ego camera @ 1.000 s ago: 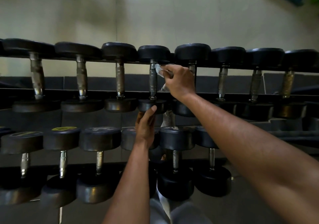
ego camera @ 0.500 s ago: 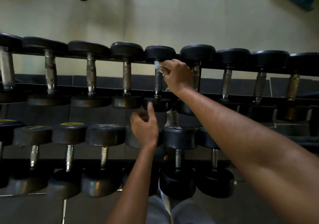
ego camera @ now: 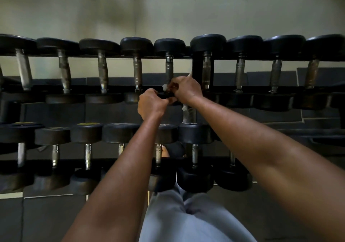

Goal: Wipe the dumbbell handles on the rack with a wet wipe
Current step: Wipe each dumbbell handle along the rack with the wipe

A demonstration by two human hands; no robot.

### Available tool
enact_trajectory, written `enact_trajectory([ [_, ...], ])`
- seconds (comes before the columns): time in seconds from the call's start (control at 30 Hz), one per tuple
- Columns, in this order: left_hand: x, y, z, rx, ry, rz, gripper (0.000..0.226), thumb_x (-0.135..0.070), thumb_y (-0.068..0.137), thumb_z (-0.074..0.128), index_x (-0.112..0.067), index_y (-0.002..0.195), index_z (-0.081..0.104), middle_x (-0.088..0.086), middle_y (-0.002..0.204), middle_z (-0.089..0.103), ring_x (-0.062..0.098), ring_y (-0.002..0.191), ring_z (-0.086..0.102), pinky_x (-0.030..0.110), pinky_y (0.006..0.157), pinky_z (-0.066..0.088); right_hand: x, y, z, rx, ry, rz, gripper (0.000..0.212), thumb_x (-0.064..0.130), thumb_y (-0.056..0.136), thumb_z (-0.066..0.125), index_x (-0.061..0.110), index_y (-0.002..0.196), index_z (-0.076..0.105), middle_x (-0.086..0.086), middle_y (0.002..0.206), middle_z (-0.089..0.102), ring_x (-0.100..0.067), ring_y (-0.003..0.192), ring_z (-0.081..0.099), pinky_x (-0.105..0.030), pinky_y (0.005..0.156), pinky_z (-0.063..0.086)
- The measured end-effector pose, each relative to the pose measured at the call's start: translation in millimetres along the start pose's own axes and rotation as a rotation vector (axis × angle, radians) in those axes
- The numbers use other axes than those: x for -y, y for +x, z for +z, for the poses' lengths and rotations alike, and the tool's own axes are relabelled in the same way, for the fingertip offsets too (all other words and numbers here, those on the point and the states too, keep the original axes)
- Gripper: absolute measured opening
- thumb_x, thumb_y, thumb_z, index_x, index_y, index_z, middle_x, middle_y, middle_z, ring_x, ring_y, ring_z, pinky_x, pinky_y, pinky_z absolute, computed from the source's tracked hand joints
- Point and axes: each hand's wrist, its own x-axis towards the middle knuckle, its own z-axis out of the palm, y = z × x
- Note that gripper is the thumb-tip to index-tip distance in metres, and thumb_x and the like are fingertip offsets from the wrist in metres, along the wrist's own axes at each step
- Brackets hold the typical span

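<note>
Here the right hand is pinching the crumpled white wet wipe around the steel dumbbell handle on the rack's upper rail, while the left hand is gripping its near black head, probably steadying it.

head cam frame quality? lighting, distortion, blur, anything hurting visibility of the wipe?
Head view: dim, light mostly from the pale wall; lower rack dumbbells sink into shadow. Wide-angle distortion bows the top row, forearms balloon near the bottom edge. Slight softness overall. Wet wipe is only a small pale scrap at the right hand; left hand grips the dumbbell's near head, covering much of it.
</note>
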Motion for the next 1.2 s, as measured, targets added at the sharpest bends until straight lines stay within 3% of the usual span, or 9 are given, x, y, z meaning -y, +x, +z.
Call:
enact_trajectory([
  [0.13, -7, 0, -7, 0.037, 0.031, -0.020, 0.052, -0.064, 0.067, 0.093, -0.029, 0.091, 0.063, -0.012, 0.081, 0.063, 0.002, 0.070, 0.059, 0.026, 0.057, 0.048, -1, 2, 1, 0.031, 0.119, 0.181, 0.012, 0.035, 0.091, 0.078, 0.039, 0.102, 0.074, 0.007, 0.104, 0.073, -0.017, 0.098, 0.069, -0.041, 0.087, 0.061],
  [0.2, -10, 0, -8, 0.041, 0.039, -0.034, 0.054, -0.064, 0.066, 0.093, -0.029, 0.091, 0.061, -0.011, 0.083, 0.064, 0.004, 0.072, 0.060, 0.027, 0.060, 0.050, 0, 6, 1, 0.052, 0.141, 0.237, 0.009, 0.036, 0.092, 0.077, 0.035, 0.099, 0.072, 0.002, 0.105, 0.072, -0.020, 0.100, 0.068, -0.042, 0.088, 0.061],
  [0.33, -12, -1, -4, 0.050, 0.060, -0.041, 0.052, -0.060, 0.071, 0.092, -0.027, 0.101, 0.065, -0.010, 0.090, 0.066, 0.010, 0.080, 0.064, 0.027, 0.062, 0.050, 2, 14, 1, 0.098, 0.089, 0.303, 0.022, 0.042, 0.096, 0.072, 0.024, 0.109, 0.071, -0.003, 0.105, 0.068, -0.024, 0.097, 0.066, -0.039, 0.082, 0.059],
  [0.53, -16, 1, -5, 0.080, 0.051, -0.070, 0.055, -0.055, 0.074, 0.093, -0.024, 0.109, 0.065, -0.007, 0.098, 0.067, 0.010, 0.086, 0.064, 0.027, 0.065, 0.047, 0, 19, 0, 0.114, 0.097, 0.343, 0.021, 0.043, 0.101, 0.065, 0.024, 0.108, 0.069, -0.002, 0.099, 0.068, -0.022, 0.091, 0.067, -0.034, 0.070, 0.052],
  [0.8, -17, 6, -13, 0.139, 0.056, -0.098, 0.058, -0.058, 0.069, 0.095, -0.027, 0.106, 0.063, -0.010, 0.095, 0.064, 0.011, 0.087, 0.062, 0.029, 0.066, 0.046, -1, 20, -8, 0.169, 0.187, 0.364, 0.017, 0.039, 0.102, 0.067, 0.024, 0.109, 0.068, -0.002, 0.102, 0.069, -0.022, 0.093, 0.066, -0.034, 0.073, 0.051],
  [0.97, -21, 7, -17, 0.160, 0.040, -0.116, 0.058, -0.057, 0.068, 0.096, -0.027, 0.105, 0.062, -0.011, 0.095, 0.063, 0.011, 0.086, 0.062, 0.029, 0.069, 0.047, -2, 19, -10, 0.184, 0.251, 0.377, 0.017, 0.041, 0.099, 0.070, 0.025, 0.103, 0.069, -0.003, 0.106, 0.071, -0.025, 0.098, 0.068, -0.041, 0.089, 0.059],
  [1.1, -21, 6, -17, 0.158, 0.051, -0.107, 0.058, -0.059, 0.068, 0.095, -0.028, 0.105, 0.062, -0.012, 0.094, 0.063, 0.011, 0.085, 0.062, 0.029, 0.065, 0.046, -4, 22, -9, 0.167, 0.356, 0.406, 0.016, 0.044, 0.098, 0.071, 0.030, 0.095, 0.065, 0.003, 0.100, 0.070, -0.019, 0.092, 0.067, -0.034, 0.081, 0.055],
  [1.2, -23, 6, -18, 0.159, 0.048, -0.106, 0.056, -0.058, 0.068, 0.095, -0.030, 0.102, 0.060, -0.014, 0.092, 0.061, 0.010, 0.084, 0.061, 0.028, 0.061, 0.042, -4, 31, -11, 0.155, 0.577, 0.451, 0.010, 0.033, 0.098, 0.075, 0.025, 0.098, 0.069, 0.005, 0.100, 0.072, -0.013, 0.096, 0.070, -0.029, 0.080, 0.054],
])
